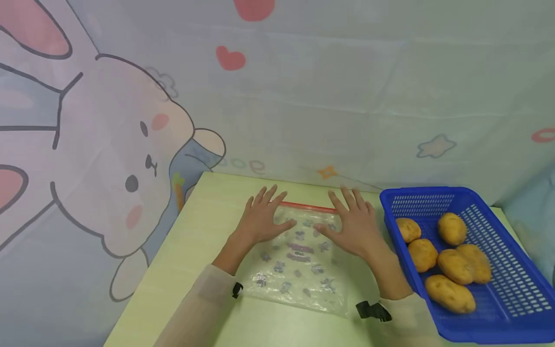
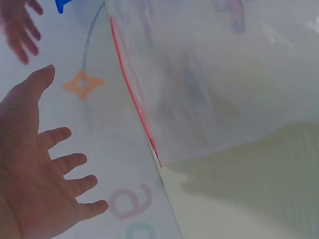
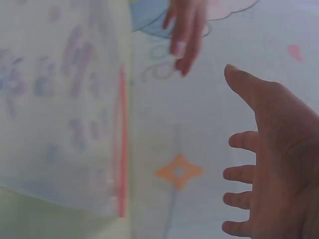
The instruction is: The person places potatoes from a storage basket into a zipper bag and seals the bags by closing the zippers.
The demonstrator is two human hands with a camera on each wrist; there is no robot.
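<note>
A clear zip bag with a printed pattern and a red zip strip lies flat on the pale table, its strip toward the back. My left hand hovers over the bag's upper left corner, fingers spread. Over the upper right part is my right hand, its fingers also spread. In the left wrist view the left hand holds nothing and appears apart from the bag. The right wrist view likewise has the right hand apart from the bag, with nothing in its fingers.
A blue plastic basket stands on the right of the table, close to the right forearm, with several potatoes inside. Behind the table hangs a cloth printed with a rabbit, hearts and stars.
</note>
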